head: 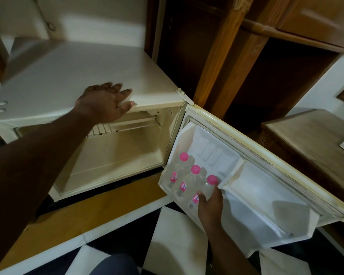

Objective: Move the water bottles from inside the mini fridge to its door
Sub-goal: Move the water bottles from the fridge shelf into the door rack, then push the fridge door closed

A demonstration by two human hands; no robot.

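Note:
The cream mini fridge (72, 76) stands open, its door (266, 175) swung out to the right. Three clear water bottles with pink caps stand in a row in the door shelf: one at the back (182, 163), one in the middle (193, 175), and the nearest one (208, 187). My right hand (210, 205) is wrapped around the nearest bottle's body in the shelf. My left hand (105, 104) rests flat on the front edge of the fridge top, fingers spread, holding nothing. The fridge's inside (117, 151) shows no bottles.
A dark wooden cabinet (246, 56) rises behind the door. A wooden side table (310, 139) stands to the right of it. The floor has black and white tiles (173, 241), and the fridge sits on a raised ledge (99, 211).

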